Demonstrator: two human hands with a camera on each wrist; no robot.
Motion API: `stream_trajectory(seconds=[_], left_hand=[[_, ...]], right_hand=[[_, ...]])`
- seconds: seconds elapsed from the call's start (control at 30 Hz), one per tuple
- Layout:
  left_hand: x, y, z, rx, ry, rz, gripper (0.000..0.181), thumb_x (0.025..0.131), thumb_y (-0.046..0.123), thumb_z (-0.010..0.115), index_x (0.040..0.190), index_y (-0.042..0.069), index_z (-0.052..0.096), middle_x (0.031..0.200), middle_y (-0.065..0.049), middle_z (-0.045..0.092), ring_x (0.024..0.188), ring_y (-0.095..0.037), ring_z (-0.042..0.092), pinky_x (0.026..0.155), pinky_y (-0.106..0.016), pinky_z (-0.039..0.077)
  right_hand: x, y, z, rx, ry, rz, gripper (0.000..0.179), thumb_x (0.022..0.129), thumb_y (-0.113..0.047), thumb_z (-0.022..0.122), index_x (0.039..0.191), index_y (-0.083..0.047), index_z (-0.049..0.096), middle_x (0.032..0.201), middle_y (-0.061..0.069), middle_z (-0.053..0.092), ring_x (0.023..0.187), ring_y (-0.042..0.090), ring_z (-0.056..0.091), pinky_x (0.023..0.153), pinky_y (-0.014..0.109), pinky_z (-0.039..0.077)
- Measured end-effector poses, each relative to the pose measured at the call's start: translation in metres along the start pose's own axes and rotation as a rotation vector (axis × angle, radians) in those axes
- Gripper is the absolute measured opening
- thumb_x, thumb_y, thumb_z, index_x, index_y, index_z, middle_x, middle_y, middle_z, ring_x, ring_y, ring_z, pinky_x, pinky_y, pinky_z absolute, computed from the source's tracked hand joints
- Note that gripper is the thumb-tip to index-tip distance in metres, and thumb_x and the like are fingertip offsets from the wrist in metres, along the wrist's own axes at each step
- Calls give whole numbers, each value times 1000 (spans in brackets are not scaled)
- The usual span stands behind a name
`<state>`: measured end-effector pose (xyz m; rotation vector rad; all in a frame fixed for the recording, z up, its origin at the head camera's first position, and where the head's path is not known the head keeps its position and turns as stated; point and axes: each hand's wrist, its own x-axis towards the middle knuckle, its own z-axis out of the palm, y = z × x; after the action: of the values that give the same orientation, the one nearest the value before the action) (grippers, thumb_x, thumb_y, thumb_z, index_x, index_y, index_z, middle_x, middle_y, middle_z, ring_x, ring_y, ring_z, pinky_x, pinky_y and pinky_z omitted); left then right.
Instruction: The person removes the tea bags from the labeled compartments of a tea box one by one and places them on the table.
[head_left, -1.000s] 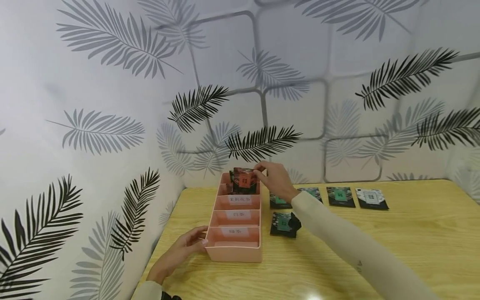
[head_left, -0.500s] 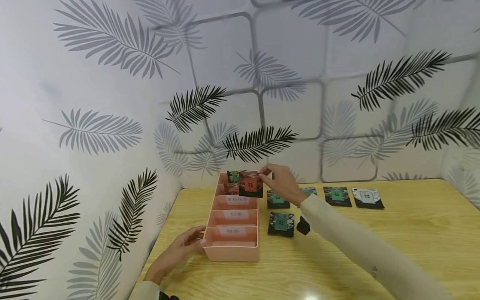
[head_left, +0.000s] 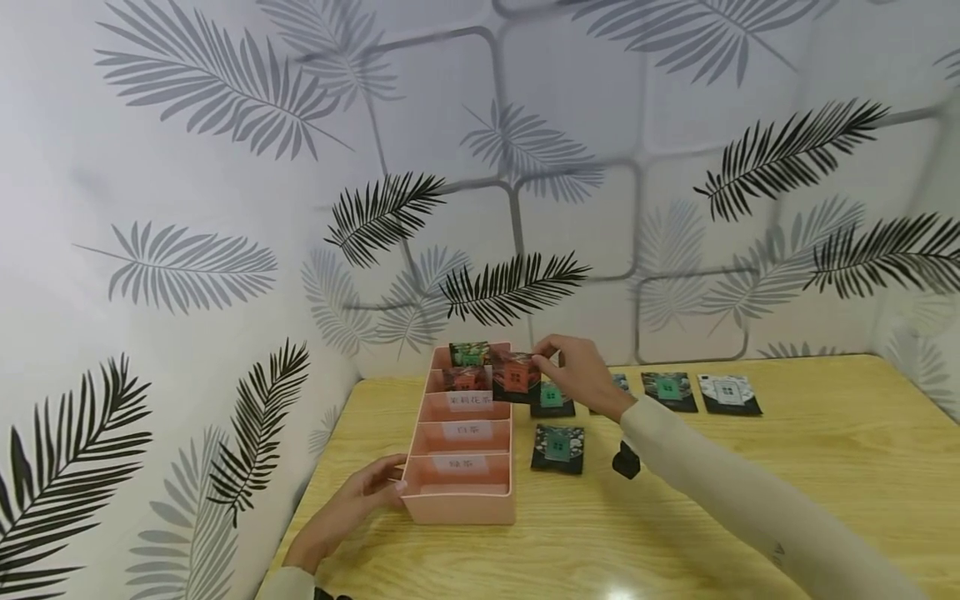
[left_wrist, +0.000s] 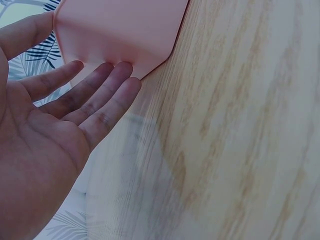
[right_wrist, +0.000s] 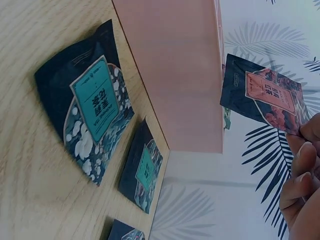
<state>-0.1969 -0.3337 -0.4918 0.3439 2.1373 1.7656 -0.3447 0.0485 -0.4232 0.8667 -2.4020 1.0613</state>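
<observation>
My right hand [head_left: 581, 371] pinches a dark tea sachet with a red label [head_left: 516, 377] by its edge. In the right wrist view, that sachet [right_wrist: 270, 92] hangs in the air beside the box, between finger and thumb. The long pink divided box [head_left: 461, 510] stands at the left of the table. A sachet with green-yellow print [head_left: 469, 353] sits in its rearmost compartment, and a red-labelled sachet [head_left: 465, 380] in the one before it. My left hand [head_left: 348, 508] rests at the box's near left corner; in the left wrist view its straight fingers [left_wrist: 107, 107] touch the pink wall.
Green-labelled sachets lie right of the box, one nearer [head_left: 558, 448], others in a back row [head_left: 670, 390]. A white-and-black sachet [head_left: 729, 393] ends that row. Several box dividers carry paper labels [head_left: 461, 463]. A leaf-patterned wall covering [head_left: 555, 225] rises behind the wooden table [head_left: 675, 500].
My right hand has lifted the red-labelled sachet out of the box's rear part and moved it right, past the box's edge. The green-yellow sachet behind has come into view. My left hand stays at the corner.
</observation>
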Motion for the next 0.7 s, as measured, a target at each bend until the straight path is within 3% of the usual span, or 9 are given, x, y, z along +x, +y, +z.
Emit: stream_trajectory(seconds=[0.7], left_hand=[[-2, 1, 2, 6, -12, 16, 50, 100, 23, 51, 146, 11, 35, 136, -22, 45, 116, -29, 53, 96, -54, 44]], right_hand=[[-35, 14, -29, -13, -3, 16, 9, 94, -26, 62, 98, -21, 68, 82, -10, 66, 49, 11, 41, 45, 27, 34]])
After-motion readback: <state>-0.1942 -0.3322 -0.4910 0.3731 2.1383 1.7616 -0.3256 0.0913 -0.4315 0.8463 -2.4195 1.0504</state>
